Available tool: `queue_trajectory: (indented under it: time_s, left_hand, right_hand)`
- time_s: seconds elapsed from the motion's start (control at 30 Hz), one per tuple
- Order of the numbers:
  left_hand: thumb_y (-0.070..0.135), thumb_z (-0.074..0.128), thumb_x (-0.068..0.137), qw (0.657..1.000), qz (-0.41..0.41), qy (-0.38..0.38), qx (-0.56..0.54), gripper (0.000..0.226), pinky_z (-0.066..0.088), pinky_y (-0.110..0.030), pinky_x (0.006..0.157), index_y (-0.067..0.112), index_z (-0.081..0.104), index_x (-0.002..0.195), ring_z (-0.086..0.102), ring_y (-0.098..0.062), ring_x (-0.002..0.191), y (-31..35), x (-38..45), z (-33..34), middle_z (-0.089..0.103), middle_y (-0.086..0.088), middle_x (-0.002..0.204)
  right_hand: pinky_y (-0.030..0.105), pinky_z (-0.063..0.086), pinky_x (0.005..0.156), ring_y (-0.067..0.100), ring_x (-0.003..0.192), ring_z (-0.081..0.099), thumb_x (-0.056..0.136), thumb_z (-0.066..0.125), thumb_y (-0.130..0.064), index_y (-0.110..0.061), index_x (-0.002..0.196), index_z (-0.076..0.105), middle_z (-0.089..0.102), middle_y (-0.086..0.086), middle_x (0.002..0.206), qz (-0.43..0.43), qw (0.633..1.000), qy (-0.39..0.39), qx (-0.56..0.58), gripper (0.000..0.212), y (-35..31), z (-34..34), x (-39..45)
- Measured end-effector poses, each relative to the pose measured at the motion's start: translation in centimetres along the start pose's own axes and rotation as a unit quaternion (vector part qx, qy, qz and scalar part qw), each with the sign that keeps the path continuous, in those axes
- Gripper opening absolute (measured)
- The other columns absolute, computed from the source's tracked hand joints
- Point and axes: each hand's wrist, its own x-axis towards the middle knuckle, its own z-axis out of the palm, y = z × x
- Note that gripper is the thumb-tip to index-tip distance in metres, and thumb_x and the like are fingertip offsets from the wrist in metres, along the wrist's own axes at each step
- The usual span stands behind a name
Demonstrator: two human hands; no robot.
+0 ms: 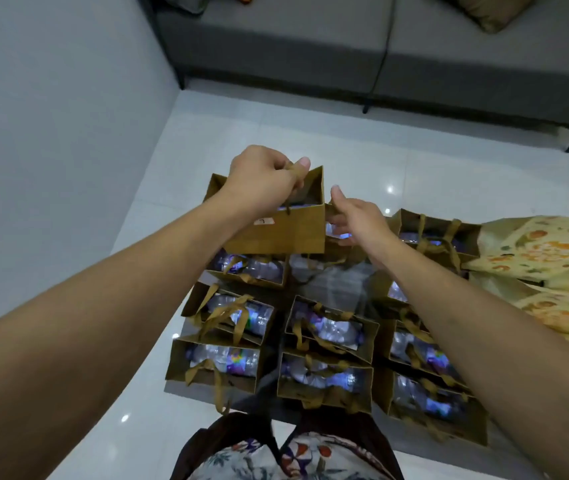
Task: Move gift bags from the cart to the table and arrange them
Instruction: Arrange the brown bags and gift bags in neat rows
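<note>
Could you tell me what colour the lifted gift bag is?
Brown kraft paper, seen in the head view.

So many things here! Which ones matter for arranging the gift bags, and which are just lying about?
Part of the job:
- lifted brown bag, its handle gripped by the left hand
- right hand, reaching beside it
- brown bags set in rows
- the surface under them

Just lying about:
- grey sofa
- patterned yellow bags

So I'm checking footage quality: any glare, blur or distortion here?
Head view: wide-angle bending stretches both forearms; ceiling lights glint on the glossy floor; bottle wrappers in the bags flare blue-white; dim, soft overall; left hand and its held gift bag stay legible.
</note>
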Motion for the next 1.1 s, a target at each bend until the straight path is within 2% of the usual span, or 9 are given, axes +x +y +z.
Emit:
queue_trajectory:
  time_s: [0.17, 0.27, 0.47, 0.53, 0.6, 0.67, 0.77, 0.87, 1.1]
  left_hand:
    - [0.045, 0.061, 0.098, 0.997, 0.023, -0.069, 0.035, 0.042, 0.042, -0.027, 0.061, 0.008, 0.073, 0.082, 0.053, -0.009, 0.062, 1.1, -1.1, 2.8, 0.059, 0.004, 0.061]
    - [0.045, 0.061, 0.098, 0.992, 0.033, -0.109, 0.05, 0.04, 0.047, -0.027, 0.064, 0.008, 0.073, 0.084, 0.056, -0.011, 0.068, 1.5, -1.7, 4.6, 0.063, 0.0, 0.068]
    - [0.046, 0.062, 0.097, 0.995, 0.003, -0.091, 0.027, 0.044, 0.048, -0.028, 0.066, 0.004, 0.072, 0.087, 0.057, -0.014, 0.068, 1.2, -3.0, 7.4, 0.063, -0.003, 0.069]
    - [0.045, 0.062, 0.097, 0.996, -0.005, -0.081, 0.023, 0.045, 0.047, -0.028, 0.066, 0.001, 0.072, 0.09, 0.057, -0.014, 0.068, 0.8, -3.6, 8.1, 0.063, -0.005, 0.071]
    - [0.044, 0.06, 0.099, 0.997, -0.008, -0.076, 0.019, 0.046, 0.049, -0.028, 0.067, 0.0, 0.072, 0.093, 0.059, -0.014, 0.071, 0.5, -4.0, 8.6, 0.066, -0.009, 0.076]
    - [0.045, 0.06, 0.098, 0.998, -0.005, -0.062, 0.021, 0.046, 0.053, -0.031, 0.071, 0.001, 0.072, 0.092, 0.065, -0.018, 0.076, 0.2, -4.0, 8.6, 0.071, -0.013, 0.084]
    - [0.049, 0.059, 0.098, 0.999, -0.002, -0.044, 0.031, 0.044, 0.056, -0.04, 0.081, 0.008, 0.074, 0.09, 0.068, -0.024, 0.09, -0.3, -3.9, 8.5, 0.072, -0.014, 0.093]
    - [0.049, 0.057, 0.099, 0.999, 0.004, -0.026, 0.044, 0.04, 0.053, -0.032, 0.076, 0.014, 0.075, 0.091, 0.066, -0.015, 0.087, -0.8, -3.8, 8.4, 0.072, -0.008, 0.092]
    - [0.05, 0.058, 0.098, 0.998, 0.006, 0.0, 0.059, 0.042, 0.043, -0.021, 0.063, 0.013, 0.075, 0.092, 0.06, -0.006, 0.075, -2.4, -3.0, 8.1, 0.071, -0.006, 0.088]
  right_hand:
    - [0.045, 0.061, 0.082, 0.023, 0.099, 0.07, 0.08, 0.049, -0.086, -0.028, 0.109, 0.068, 0.074, -0.004, 0.108, 0.043, 0.999, 0.001, 0.026, 0.068, 0.8, -2.0, -2.1]
    - [0.042, 0.064, 0.075, 0.021, 0.094, 0.072, 0.082, 0.065, -0.07, -0.025, 0.113, 0.069, 0.074, -0.003, 0.104, 0.065, 0.998, 0.017, 0.016, 0.055, 1.5, -3.4, -2.9]
    - [0.044, 0.062, 0.081, 0.02, 0.097, 0.068, 0.101, 0.052, -0.051, -0.018, 0.116, 0.067, 0.07, 0.002, 0.105, 0.053, 0.973, 0.177, 0.139, 0.04, 7.0, -2.8, -5.8]
    - [0.043, 0.057, 0.085, 0.024, 0.094, 0.066, 0.104, 0.048, -0.038, -0.016, 0.103, 0.067, 0.069, 0.004, 0.098, 0.047, 0.97, 0.24, -0.005, 0.029, 11.1, -1.5, -7.0]
    - [0.036, 0.053, 0.079, 0.025, 0.093, 0.065, 0.103, 0.051, -0.032, -0.013, 0.105, 0.067, 0.068, 0.006, 0.096, 0.02, 0.966, 0.158, -0.202, 0.025, 15.0, 0.1, -8.1]
    - [0.035, 0.053, 0.082, 0.025, 0.1, 0.064, 0.098, 0.058, -0.036, -0.016, 0.112, 0.066, 0.067, 0.006, 0.106, -0.013, 0.931, -0.015, -0.363, 0.026, 17.6, 1.7, -8.3]
    - [0.043, 0.051, 0.096, 0.031, 0.12, 0.056, 0.092, 0.067, -0.039, -0.017, 0.138, 0.05, 0.049, 0.006, 0.139, -0.05, 0.868, -0.155, -0.469, 0.054, 20.8, 3.9, -7.2]
    - [0.048, 0.053, 0.094, 0.032, 0.12, 0.055, 0.086, 0.073, -0.04, -0.022, 0.147, 0.037, 0.036, 0.004, 0.15, -0.056, 0.856, -0.162, -0.489, 0.074, 22.9, 5.0, -5.7]
    - [0.045, 0.056, 0.077, 0.032, 0.104, 0.058, 0.086, 0.07, -0.021, -0.02, 0.141, 0.044, 0.038, 0.008, 0.145, -0.125, 0.821, -0.105, -0.547, 0.061, 23.0, 6.0, -3.9]
